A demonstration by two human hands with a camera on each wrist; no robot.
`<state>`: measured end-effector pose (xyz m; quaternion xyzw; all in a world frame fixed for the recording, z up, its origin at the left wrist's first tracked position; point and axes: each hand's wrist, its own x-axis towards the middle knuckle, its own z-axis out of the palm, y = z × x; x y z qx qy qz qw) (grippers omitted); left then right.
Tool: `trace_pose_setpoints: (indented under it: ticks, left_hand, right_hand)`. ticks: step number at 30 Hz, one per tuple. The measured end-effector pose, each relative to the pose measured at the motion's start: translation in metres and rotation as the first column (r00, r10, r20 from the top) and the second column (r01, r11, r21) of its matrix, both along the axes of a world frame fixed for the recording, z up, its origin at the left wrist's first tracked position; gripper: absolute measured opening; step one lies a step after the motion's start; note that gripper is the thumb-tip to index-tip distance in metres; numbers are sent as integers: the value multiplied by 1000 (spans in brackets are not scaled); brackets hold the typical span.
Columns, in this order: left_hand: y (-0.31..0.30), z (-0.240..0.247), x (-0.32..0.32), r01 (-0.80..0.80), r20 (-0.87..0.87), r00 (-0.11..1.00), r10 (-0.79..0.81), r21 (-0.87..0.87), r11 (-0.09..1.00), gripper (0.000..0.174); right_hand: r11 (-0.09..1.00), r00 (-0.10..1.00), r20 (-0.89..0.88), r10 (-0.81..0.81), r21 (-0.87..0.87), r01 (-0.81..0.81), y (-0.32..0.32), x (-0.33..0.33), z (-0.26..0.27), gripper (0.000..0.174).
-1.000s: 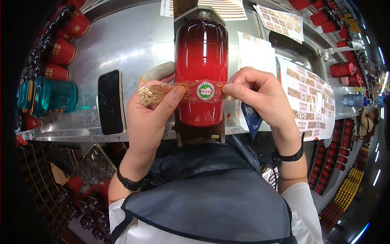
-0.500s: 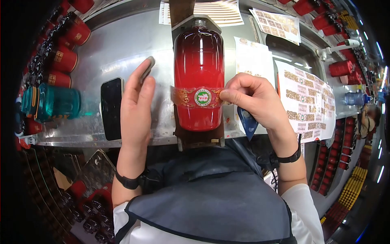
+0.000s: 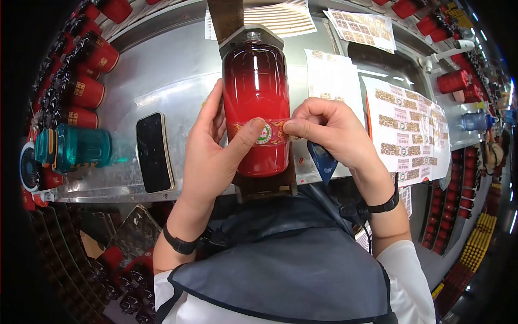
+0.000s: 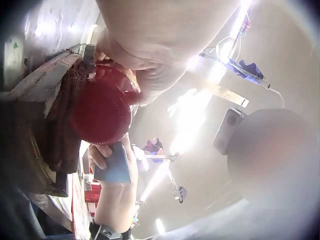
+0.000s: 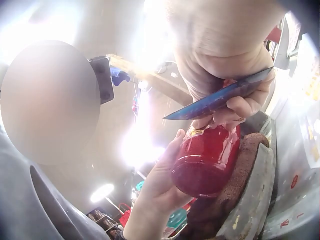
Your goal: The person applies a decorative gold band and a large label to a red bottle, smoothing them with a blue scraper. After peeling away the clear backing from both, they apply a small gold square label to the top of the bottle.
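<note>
Red bottle (image 3: 256, 81) at steel bench (image 3: 181, 75) edge w/ jars (image 3: 86, 90) L; L hand (image 3: 212, 148) pressing, R hand (image 3: 335, 132) pinching label (image 3: 273, 137).

On my head feed, bright light spreads over the steel workbench (image 3: 172, 70) with a pale sheen, and small white highlights sit on the glossy red bottle (image 3: 256, 89). Below the bench it turns dim. The fisheye lens bends the outer parts, and the corners fall to black. My left wrist feed looks hazy: overhead strip lights (image 4: 190, 120) burn out to white, and the bottle's base is soft. My right wrist feed shows similar glare, bleaching its upper left.
</note>
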<state>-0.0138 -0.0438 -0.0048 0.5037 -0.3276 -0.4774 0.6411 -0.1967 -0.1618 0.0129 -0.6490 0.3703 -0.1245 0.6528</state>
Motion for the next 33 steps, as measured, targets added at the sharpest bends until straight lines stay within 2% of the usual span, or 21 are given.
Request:
trace_pose_setpoints:
  ticks: [8,18,29,31,32,33]
  left_hand:
    - [0,1,-1,3,17,1000,-2,-11,1000,86]
    - [1,3,-4,-13,61,998,11,29,999,95]
    - [2,-2,-4,-16,41,999,15,19,1000,97]
    - [4,-10,1,-43,293,956,23,62,997,111]
    - [7,-5,0,-39,294,956,20,61,997,111]
    - [12,6,-3,-50,622,782,27,19,999,121]
  right_hand:
    - [998,995,84,-46,38,42,2,1,-7,16]
    - [998,997,54,-51,-30,53,4,-4,-1,14]
    - [997,993,95,-73,44,69,6,0,-10,15]
    - [997,996,70,-58,55,54,5,0,-8,14]
    - [997,998,44,-42,68,39,5,0,-6,12]
    - [997,998,45,-48,67,45,5,0,-3,12]
